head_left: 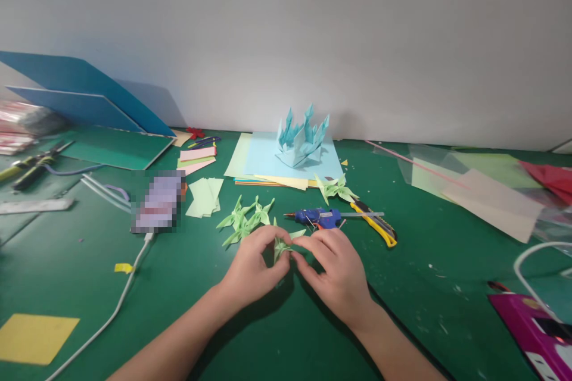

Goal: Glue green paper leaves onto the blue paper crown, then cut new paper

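Between the two hands, above the near-centre part of the green tabletop [179, 292], is a light-green folded-paper piece [281, 248] with pointed tips. The left hand [257, 265] holds its left side, thumb and index finger curved into a narrow pinch. The right hand [333, 268] has thumb and index finger nearly together at the right edge of the piece; its other fingers are curled. Fold details between the fingertips are too small to read.

The step in hand appears to be shaping or pressing the folds by fingertip. The next move would call for a steady left pinch and light right-hand pressure, so that the thin points do not crease.

Just beyond the left hand lies a cluster of similar green folded pieces [243, 229]. Just beyond the right hand rests a blue glue gun [319, 218], nozzle to the left, glue stick extending rearward to the yellow utility knife [373, 223]. Behind these, one further green folded piece [335, 190] lies near a sheet stack [259, 152] bearing a pale-blue folded-paper crown [299, 146]. Light-green paper slips [205, 196] lie left of the cluster.
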The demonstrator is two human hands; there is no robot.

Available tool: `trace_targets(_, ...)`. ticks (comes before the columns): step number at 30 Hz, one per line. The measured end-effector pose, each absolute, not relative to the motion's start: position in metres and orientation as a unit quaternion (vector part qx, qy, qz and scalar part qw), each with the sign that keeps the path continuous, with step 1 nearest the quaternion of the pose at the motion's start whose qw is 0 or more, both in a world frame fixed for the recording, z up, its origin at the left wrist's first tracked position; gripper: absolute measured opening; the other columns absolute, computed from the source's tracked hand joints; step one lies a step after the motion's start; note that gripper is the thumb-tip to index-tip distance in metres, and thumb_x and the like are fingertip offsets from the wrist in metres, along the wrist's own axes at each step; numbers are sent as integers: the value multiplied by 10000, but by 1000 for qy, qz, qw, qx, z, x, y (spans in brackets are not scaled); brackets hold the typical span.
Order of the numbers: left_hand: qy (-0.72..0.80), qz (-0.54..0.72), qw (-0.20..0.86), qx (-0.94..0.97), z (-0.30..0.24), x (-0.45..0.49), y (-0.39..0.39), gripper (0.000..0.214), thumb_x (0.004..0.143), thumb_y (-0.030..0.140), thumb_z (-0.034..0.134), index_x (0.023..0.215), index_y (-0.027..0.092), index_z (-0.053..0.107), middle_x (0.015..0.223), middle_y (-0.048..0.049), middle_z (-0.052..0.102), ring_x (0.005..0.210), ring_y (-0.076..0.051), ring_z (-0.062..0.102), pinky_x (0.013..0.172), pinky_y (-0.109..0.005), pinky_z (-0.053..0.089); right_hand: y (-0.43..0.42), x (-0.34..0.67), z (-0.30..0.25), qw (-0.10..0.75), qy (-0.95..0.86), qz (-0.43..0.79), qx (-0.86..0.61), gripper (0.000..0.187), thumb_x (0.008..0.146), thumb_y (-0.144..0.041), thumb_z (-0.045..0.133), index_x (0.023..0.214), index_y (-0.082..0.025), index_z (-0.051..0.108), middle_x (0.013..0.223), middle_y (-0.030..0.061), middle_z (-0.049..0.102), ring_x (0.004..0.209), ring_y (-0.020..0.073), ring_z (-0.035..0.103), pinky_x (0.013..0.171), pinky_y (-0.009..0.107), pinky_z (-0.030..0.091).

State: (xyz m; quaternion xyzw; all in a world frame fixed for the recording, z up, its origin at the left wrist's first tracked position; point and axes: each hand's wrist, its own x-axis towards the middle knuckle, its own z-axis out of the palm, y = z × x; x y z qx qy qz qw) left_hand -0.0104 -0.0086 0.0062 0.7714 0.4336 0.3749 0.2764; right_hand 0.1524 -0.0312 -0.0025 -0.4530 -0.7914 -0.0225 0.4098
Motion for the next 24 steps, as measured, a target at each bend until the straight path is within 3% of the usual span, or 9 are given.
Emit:
trace_targets(4,439,371,292,765,6,-10,-10,135,708,123,479,794,206,541,685,27,559,556,-96,462,529,-227,393,-32,152,-1,404,-783,-29,-472,97,844,-198,536,845,-186,632,744,35,522,708,174,485,644,302,406)
trace_targets(11,478,333,354,732,6,-10,-12,214,694,147,503,893,225,484,624,65,424,558,-109,443,521,-227,368,-33,151,-1,403,-777,-20,-483,141,795,-177,563,890,-207,662,838,49,494,790,187,476,720,334,417)
trace_targets(24,464,332,367,735,4,-10,-13,224,719,176,525,935,224,490,663,50,449,595,-119,473,549,-241,392,-32,150,0,425,-772,-28,-472,108,811,-134,561,774,-203,636,783,26,507,761,166,469,712,314,390)
